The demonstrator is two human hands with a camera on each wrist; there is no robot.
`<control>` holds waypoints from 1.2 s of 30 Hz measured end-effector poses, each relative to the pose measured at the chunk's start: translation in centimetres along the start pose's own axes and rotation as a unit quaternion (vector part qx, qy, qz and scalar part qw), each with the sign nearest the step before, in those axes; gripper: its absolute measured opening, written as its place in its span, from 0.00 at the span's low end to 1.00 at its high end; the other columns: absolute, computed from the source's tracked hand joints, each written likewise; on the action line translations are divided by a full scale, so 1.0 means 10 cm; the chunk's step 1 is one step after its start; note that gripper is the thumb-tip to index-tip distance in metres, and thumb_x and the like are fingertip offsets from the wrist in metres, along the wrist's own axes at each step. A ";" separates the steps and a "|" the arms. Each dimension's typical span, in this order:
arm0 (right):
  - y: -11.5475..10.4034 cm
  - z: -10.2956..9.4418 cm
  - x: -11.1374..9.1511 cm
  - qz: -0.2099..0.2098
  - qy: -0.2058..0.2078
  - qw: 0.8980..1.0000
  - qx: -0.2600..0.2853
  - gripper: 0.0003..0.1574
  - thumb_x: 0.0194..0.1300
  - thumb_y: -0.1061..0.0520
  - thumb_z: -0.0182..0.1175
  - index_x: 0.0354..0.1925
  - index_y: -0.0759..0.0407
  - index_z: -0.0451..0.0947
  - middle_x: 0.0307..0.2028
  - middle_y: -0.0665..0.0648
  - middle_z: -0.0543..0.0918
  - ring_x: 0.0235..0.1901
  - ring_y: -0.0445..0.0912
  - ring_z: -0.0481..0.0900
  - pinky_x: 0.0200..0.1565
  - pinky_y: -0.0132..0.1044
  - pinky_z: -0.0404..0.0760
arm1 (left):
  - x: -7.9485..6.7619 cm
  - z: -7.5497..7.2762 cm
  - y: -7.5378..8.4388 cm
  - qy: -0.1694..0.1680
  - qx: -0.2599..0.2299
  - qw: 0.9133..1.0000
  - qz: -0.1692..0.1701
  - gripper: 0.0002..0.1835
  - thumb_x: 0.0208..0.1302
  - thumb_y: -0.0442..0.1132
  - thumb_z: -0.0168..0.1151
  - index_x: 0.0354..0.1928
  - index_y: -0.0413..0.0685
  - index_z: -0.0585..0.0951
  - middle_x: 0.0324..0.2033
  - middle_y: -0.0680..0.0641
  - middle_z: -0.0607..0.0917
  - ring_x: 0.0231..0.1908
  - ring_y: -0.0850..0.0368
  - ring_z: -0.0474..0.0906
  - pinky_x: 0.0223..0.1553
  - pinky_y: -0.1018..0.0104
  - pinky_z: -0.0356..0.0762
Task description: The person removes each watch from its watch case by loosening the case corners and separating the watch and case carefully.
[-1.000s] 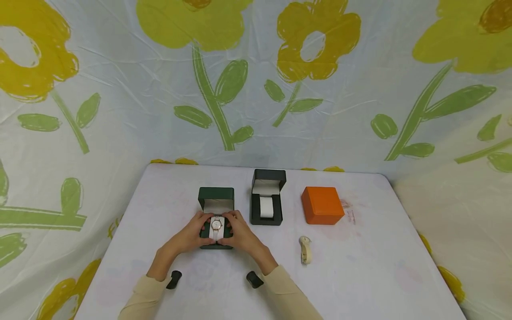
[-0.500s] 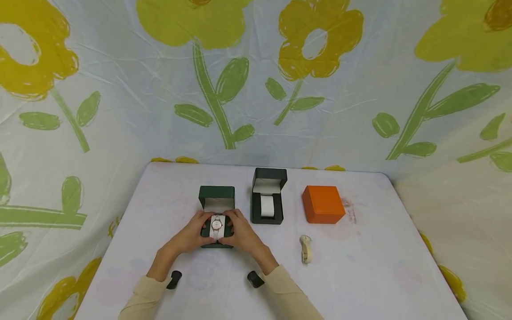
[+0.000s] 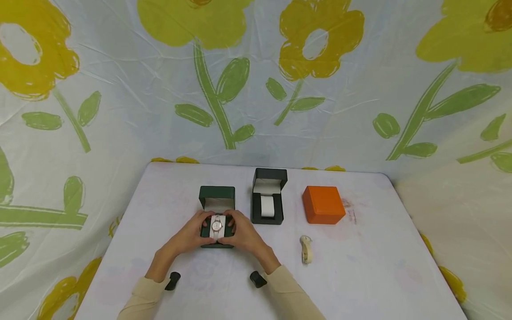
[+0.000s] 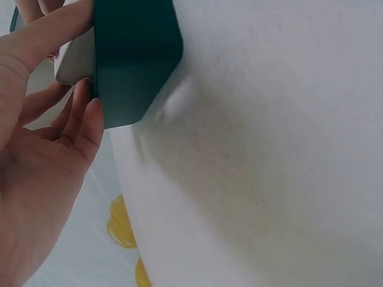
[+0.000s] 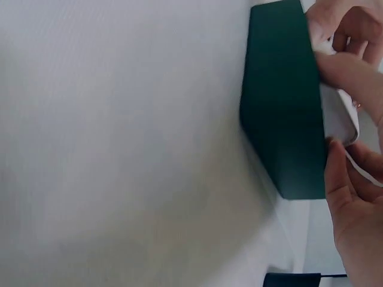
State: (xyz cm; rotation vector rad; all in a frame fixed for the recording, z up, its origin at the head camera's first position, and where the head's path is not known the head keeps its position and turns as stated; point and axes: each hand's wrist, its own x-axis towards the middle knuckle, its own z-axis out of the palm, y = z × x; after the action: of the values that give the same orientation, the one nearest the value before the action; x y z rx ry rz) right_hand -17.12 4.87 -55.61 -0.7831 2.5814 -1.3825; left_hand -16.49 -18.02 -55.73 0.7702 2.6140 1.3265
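Observation:
A green watch box [image 3: 217, 192] stands with its lid raised. In its lower half sits a white cushion [image 4: 78, 60] with a wristwatch [image 3: 217, 226] around it, the round dial facing up. My left hand [image 3: 193, 231] holds the cushion from the left, its thumb at the near edge and its fingers curled at the far side. From the right, my right hand [image 3: 241, 232] pinches the same cushion in the same way. Both thumbs come close together at the front, over the box's near wall [image 5: 281, 107]. The hands cover the cushion's sides.
Right of the hands stands a black watch box [image 3: 270, 174], lid up, with a bare white cushion [image 3: 267, 206] inside. An orange box [image 3: 323, 204], closed, sits further right. Nearer lies a cream-strapped watch [image 3: 306, 250]. Flowered cloth [image 3: 256, 102] hangs behind the white table [image 3: 360, 266].
The hands stay on the cushion in the green box, with only slight shifts of the fingers and of the right wrist. The other boxes and the cream watch have not moved.

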 end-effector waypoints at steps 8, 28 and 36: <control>0.00 0.01 -0.02 -0.013 0.010 1.000 0.024 0.46 0.52 0.61 0.81 0.64 0.66 0.70 0.52 0.62 0.79 0.44 0.53 0.79 0.40 0.33 0.80 | -0.02 0.00 0.00 0.001 -0.018 1.000 -0.012 0.41 0.56 0.36 0.80 0.69 0.35 0.69 0.58 0.38 0.75 0.52 0.48 0.69 0.52 0.54 0.74; -0.10 -0.09 -0.09 -0.012 -0.002 0.985 0.174 0.47 0.56 0.68 0.77 0.69 0.60 0.66 0.63 0.62 0.69 0.55 0.59 0.80 0.57 0.53 0.81 | -0.10 -0.04 0.09 0.032 -0.093 0.995 0.013 0.44 0.56 0.33 0.79 0.73 0.41 0.67 0.66 0.40 0.75 0.54 0.50 0.78 0.55 0.53 0.80; -0.11 -0.19 -0.16 0.003 -0.003 0.981 0.192 0.47 0.56 0.65 0.78 0.69 0.54 0.67 0.65 0.56 0.69 0.56 0.56 0.80 0.58 0.47 0.81 | -0.15 -0.02 0.21 0.014 -0.197 0.980 -0.005 0.43 0.66 0.35 0.72 0.78 0.44 0.61 0.71 0.38 0.67 0.59 0.40 0.74 0.59 0.47 0.78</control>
State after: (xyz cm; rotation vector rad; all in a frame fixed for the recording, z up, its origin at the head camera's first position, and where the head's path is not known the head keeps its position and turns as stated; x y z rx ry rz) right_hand -15.94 6.56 -53.85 -0.7101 2.2013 -1.7936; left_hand -14.40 -17.88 -54.11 0.6749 2.2539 1.7853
